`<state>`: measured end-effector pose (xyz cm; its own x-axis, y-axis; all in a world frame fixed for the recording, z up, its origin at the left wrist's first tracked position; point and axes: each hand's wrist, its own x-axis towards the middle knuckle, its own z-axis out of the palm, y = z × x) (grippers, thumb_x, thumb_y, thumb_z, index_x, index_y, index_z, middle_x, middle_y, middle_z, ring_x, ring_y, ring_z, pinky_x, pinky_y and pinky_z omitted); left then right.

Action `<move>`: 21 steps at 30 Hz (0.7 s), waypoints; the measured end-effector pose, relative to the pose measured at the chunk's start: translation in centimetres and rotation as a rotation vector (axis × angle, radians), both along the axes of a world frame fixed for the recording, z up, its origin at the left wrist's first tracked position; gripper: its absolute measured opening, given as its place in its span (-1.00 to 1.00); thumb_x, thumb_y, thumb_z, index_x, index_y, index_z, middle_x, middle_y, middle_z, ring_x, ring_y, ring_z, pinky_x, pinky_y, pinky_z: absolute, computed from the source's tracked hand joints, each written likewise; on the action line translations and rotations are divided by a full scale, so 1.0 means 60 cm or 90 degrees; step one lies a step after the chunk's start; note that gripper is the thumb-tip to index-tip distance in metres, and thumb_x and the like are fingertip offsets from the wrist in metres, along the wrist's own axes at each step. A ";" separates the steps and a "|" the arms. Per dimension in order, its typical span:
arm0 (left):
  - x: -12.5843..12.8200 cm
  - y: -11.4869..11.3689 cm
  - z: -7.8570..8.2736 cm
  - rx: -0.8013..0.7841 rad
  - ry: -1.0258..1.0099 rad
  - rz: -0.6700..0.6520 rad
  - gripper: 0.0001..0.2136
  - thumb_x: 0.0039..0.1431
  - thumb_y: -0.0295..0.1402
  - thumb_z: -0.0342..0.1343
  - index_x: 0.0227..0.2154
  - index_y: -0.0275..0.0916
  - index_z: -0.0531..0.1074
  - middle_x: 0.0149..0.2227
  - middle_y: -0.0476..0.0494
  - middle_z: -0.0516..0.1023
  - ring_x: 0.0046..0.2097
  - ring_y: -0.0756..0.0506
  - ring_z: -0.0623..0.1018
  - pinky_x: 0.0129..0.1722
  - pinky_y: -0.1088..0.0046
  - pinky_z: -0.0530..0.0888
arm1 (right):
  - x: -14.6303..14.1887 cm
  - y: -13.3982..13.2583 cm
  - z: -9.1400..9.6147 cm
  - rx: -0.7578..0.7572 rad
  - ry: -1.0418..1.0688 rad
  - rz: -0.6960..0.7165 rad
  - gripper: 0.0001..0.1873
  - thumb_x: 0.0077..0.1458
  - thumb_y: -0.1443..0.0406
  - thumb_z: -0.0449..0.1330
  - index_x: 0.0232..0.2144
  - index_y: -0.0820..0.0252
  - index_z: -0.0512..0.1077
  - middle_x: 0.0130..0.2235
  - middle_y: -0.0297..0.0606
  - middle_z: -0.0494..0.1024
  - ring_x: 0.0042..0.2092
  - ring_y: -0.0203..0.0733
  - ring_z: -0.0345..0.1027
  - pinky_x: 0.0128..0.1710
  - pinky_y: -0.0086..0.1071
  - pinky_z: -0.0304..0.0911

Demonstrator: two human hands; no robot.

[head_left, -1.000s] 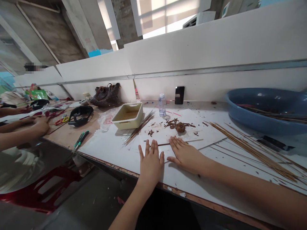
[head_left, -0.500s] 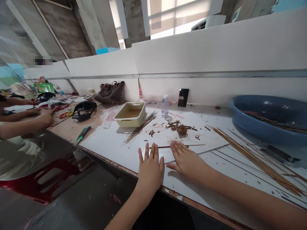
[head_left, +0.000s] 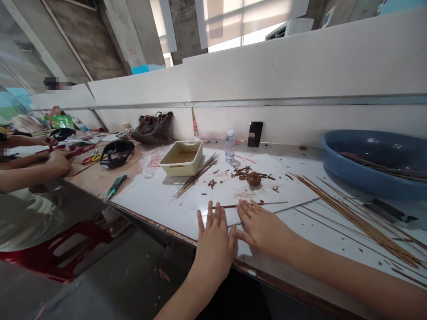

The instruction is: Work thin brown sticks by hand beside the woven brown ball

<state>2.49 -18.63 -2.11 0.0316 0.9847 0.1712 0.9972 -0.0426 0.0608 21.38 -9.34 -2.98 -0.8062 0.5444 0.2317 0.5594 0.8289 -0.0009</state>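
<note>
Both my hands lie palm down on the white board near the table's front edge. My left hand [head_left: 215, 240] has its fingers stretched out, the tips on or beside a thin stick [head_left: 275, 203] partly coated in brown paste. My right hand [head_left: 262, 224] is flat too, its fingertips at the same stick farther right; its thumb is close to my left thumb. The stick runs left to right under the fingertips, so part of it is hidden. Beyond it sits a lump of brown paste [head_left: 254, 178] among brown crumbs and short broken rolls [head_left: 240, 172].
A cream basin [head_left: 180, 170] of brownish liquid stands behind, beside a bundle of thin sticks [head_left: 196, 175]. Farther back are a bottle [head_left: 230, 146] and a phone [head_left: 255, 134]. At right lie more sticks [head_left: 360, 222] and a blue tub [head_left: 360, 171]. A co-worker's arms [head_left: 36, 166] are at left.
Both hands have slid slightly toward the front edge, the left also a little right, bringing the thumbs together. The stick has shifted slightly right.
</note>
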 end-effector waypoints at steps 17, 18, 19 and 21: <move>0.021 0.074 0.003 -0.055 0.011 -0.045 -0.36 0.58 -0.22 -0.16 0.58 -0.42 0.10 0.59 -0.39 0.13 0.62 -0.32 0.11 0.61 -0.11 0.03 | -0.018 0.040 0.004 -0.135 0.025 -0.013 -0.02 0.54 -0.20 -0.25 0.59 0.46 0.05 0.58 0.20 0.08 0.62 0.21 -0.08 0.60 0.18 -0.13; 0.019 0.080 0.005 -0.048 0.015 -0.045 -0.37 0.58 -0.23 -0.17 0.57 -0.43 0.11 0.58 -0.42 0.15 0.62 -0.32 0.13 0.61 -0.10 0.03 | -0.018 0.048 0.007 -0.142 0.022 -0.008 -0.04 0.55 -0.19 -0.27 0.59 0.46 0.05 0.59 0.18 0.06 0.62 0.19 -0.10 0.60 0.16 -0.13; 0.018 0.081 0.006 -0.040 0.016 -0.050 -0.38 0.58 -0.25 -0.17 0.57 -0.42 0.13 0.57 -0.43 0.18 0.61 -0.32 0.14 0.61 -0.09 0.04 | -0.016 0.051 0.009 -0.146 0.018 -0.004 -0.04 0.55 -0.18 -0.28 0.59 0.47 0.06 0.59 0.18 0.06 0.62 0.17 -0.10 0.61 0.15 -0.13; 0.015 0.072 0.000 -0.024 0.015 -0.069 -0.41 0.59 -0.26 -0.19 0.56 -0.39 0.18 0.56 -0.41 0.22 0.61 -0.31 0.17 0.61 -0.07 0.06 | -0.012 0.047 0.010 -0.137 0.007 0.003 -0.01 0.55 -0.20 -0.28 0.57 0.53 0.10 0.57 0.22 0.09 0.62 0.18 -0.07 0.61 0.12 -0.12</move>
<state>3.41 -14.31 -2.08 0.1420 0.9809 0.1327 0.9880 -0.1486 0.0415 20.68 -6.55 -2.38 -0.8068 0.5787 0.1193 0.5546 0.8114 -0.1847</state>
